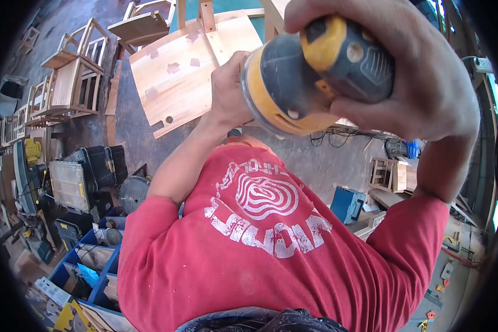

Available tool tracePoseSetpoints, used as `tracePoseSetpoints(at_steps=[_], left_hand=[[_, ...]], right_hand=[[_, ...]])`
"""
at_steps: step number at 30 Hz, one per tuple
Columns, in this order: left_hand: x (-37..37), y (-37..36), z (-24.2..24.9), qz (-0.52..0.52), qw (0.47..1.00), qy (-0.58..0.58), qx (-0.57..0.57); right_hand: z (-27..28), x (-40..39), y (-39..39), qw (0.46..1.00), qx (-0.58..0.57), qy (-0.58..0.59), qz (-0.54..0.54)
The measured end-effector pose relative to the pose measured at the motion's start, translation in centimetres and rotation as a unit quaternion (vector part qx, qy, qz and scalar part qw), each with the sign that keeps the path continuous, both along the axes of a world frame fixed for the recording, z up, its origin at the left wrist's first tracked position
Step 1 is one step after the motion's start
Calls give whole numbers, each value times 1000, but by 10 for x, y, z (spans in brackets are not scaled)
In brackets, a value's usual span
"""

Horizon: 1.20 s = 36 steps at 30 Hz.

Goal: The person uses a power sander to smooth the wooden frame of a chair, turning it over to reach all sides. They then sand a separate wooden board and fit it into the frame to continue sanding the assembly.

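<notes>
My right hand [426, 72] is wrapped around the top of a yellow and black orbital sander [293, 83], raised close to the camera. The sander is tilted, with its round pad end facing left. My left hand [229, 91] is at the pad's edge, its fingers curled and partly hidden behind the sander; what they grip does not show. Behind my left hand lies a pale wooden panel [177, 72] with several darker patches, a hole and a notch near one corner. A wooden strip [214, 41] with screw holes is on the panel.
Wooden chairs [74, 83] stand at the upper left. Black tool cases [97, 166] and a blue divided box [94, 260] are on the left. On the right are a small wooden frame [384, 174], a blue case [346, 203] and loose cables [337, 135] on the floor.
</notes>
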<state>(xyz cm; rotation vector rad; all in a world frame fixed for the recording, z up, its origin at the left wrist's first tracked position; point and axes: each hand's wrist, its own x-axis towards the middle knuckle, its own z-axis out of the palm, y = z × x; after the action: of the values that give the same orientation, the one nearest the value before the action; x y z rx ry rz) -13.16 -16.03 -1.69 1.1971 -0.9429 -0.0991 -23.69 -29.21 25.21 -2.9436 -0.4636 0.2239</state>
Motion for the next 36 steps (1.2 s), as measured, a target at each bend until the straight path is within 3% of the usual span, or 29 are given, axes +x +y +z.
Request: tracePoseSetpoints(at_steps=[19, 25, 32, 35, 36], left_hand=[[-2, -11, -7, 13, 1000, 23, -8], [-9, -5, 1, 27, 999, 26, 15], [-12, 6, 9, 3, 997, 65, 46], [-12, 9, 13, 5, 998, 58, 35], [-14, 9, 13, 11, 998, 57, 31]], right_hand=[[10, 6, 0, 999, -18, 29, -36], [22, 14, -32, 996, -27, 30, -75], [21, 33, -28, 987, -54, -8, -150], [20, 62, -37, 993, -40, -77, -83], [27, 73, -28, 984, -35, -40, -168]])
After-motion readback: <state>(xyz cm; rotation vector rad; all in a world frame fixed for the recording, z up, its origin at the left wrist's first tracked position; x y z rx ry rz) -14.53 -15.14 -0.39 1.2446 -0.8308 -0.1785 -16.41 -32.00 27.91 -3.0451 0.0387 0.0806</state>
